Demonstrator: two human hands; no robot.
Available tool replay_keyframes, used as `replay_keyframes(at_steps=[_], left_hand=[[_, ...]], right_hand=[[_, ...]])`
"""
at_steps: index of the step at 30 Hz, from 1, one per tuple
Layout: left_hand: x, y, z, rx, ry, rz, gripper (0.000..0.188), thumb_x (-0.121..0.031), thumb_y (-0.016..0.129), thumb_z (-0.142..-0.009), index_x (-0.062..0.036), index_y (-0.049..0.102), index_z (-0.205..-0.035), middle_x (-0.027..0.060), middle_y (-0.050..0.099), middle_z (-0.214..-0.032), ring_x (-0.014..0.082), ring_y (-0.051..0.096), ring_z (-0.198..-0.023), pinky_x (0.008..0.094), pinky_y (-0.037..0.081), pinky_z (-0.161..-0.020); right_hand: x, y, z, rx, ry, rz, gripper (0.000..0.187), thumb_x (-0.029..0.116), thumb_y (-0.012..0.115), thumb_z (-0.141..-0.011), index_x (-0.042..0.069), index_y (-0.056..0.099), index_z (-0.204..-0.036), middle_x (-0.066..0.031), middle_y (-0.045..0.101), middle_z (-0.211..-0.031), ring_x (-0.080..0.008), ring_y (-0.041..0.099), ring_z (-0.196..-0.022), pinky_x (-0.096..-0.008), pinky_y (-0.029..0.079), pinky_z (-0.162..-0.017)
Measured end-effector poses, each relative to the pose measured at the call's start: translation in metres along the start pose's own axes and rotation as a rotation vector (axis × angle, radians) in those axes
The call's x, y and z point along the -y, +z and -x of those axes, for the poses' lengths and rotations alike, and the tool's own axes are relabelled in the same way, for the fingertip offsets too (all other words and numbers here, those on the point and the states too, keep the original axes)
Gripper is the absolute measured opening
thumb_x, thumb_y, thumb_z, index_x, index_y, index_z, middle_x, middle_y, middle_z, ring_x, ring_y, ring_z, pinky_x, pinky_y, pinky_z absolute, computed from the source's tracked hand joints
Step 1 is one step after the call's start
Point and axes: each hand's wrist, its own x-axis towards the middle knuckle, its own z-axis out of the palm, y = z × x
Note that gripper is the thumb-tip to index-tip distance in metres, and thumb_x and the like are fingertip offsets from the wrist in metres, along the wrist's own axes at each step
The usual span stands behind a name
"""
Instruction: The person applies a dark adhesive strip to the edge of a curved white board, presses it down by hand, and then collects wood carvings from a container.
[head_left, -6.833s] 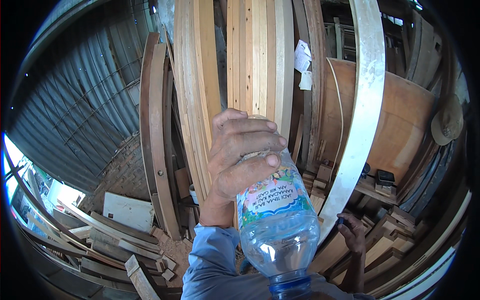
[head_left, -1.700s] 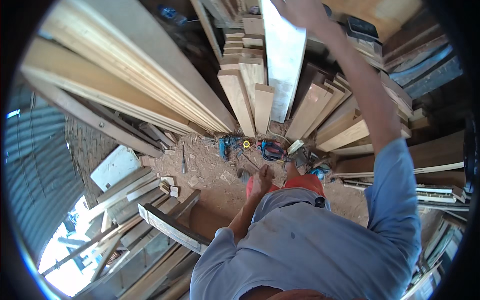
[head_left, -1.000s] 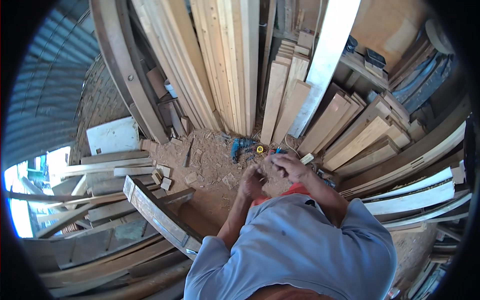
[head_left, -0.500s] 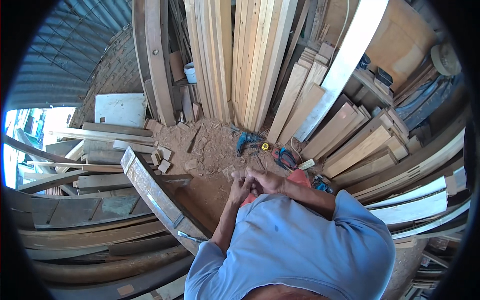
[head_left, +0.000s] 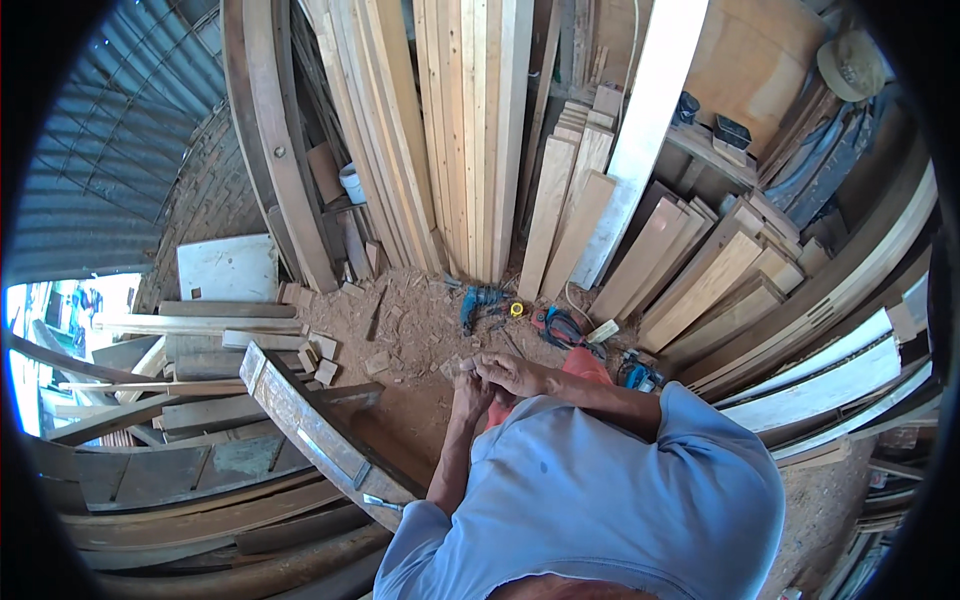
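Observation:
My left hand [head_left: 471,388] and my right hand [head_left: 513,374] are together in front of my body. The fingers of both are curled in, and the right hand lies partly over the left. Anything pinched between them is too small or too hidden to make out. To the left of my hands a worn wooden bench [head_left: 312,425] runs at a slant. A chisel-like tool [head_left: 382,502] lies on its near end by my left sleeve.
On the shavings-covered floor [head_left: 420,335] lie a blue power drill [head_left: 478,303], a yellow tape measure [head_left: 516,309] and a red-and-black corded tool [head_left: 557,328]. A blue power tool [head_left: 638,374] sits near my right arm. Tall boards [head_left: 460,140] lean ahead; planks [head_left: 690,260] stand at the right.
The view has tilted and turned a little, so the surroundings sit lower and further left. My hands stay together, with the right fingers now bent more over the left.

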Motion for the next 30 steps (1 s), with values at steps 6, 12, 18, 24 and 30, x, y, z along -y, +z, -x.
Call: replay_keyframes(at_steps=[6, 12, 18, 24, 30], left_hand=[[-0.016, 0.032, -0.014, 0.181, 0.007, -0.436, 0.029, -0.030, 0.069, -0.088, -0.0040, 0.064, -0.100, 0.0177, 0.070, -0.089, 0.0350, 0.069, -0.079, 0.0439, 0.055, -0.074], [-0.010, 0.062, -0.026, 0.287, -0.160, -0.403, 0.024, -0.025, 0.066, -0.087, -0.0047, 0.067, -0.101, 0.0214, 0.070, -0.087, 0.0383, 0.069, -0.085, 0.0467, 0.055, -0.077], [-0.014, 0.099, -0.052, 0.366, -0.383, -0.518, 0.031, -0.030, 0.064, -0.089, -0.0055, 0.066, -0.107, 0.0210, 0.071, -0.098, 0.0375, 0.069, -0.093, 0.0461, 0.055, -0.082], [-0.006, 0.145, -0.041, 0.331, -0.515, -0.465, 0.031, -0.027, 0.065, -0.089, -0.0046, 0.065, -0.110, 0.0204, 0.072, -0.101, 0.0359, 0.070, -0.095, 0.0445, 0.055, -0.082], [-0.012, 0.187, -0.007, 0.323, -0.671, -0.378, 0.035, -0.031, 0.065, -0.090, -0.0046, 0.063, -0.114, 0.0191, 0.071, -0.105, 0.0332, 0.070, -0.097, 0.0434, 0.056, -0.083]], right_hand=[[-0.045, -0.124, -0.005, -0.392, 0.136, 0.717, 0.056, 0.044, 0.049, -0.099, 0.007, 0.043, -0.140, -0.0217, 0.067, -0.099, -0.0228, 0.070, -0.087, -0.0364, 0.056, -0.073], [-0.114, -0.340, 0.015, -1.024, 0.252, -0.039, 0.055, 0.030, 0.065, -0.093, 0.006, 0.045, -0.139, -0.0013, 0.057, -0.077, -0.0111, 0.051, -0.054, -0.0298, 0.041, -0.042], [-0.216, -0.546, 0.032, -1.304, 0.274, 0.137, 0.050, 0.024, 0.069, -0.090, 0.002, 0.051, -0.131, -0.0028, 0.058, -0.082, -0.0104, 0.051, -0.055, -0.0277, 0.040, -0.043], [-0.201, -0.609, -0.019, -1.399, 0.278, 0.146, 0.060, 0.024, 0.072, -0.086, -0.012, 0.051, -0.129, -0.0179, 0.065, -0.120, -0.0215, 0.062, -0.110, -0.0326, 0.048, -0.093], [-0.136, -0.605, -0.076, -1.067, 0.141, 0.226, 0.064, 0.027, 0.067, -0.087, -0.009, 0.045, -0.136, -0.0319, 0.062, -0.121, -0.0413, 0.063, -0.113, -0.0436, 0.051, -0.095]])
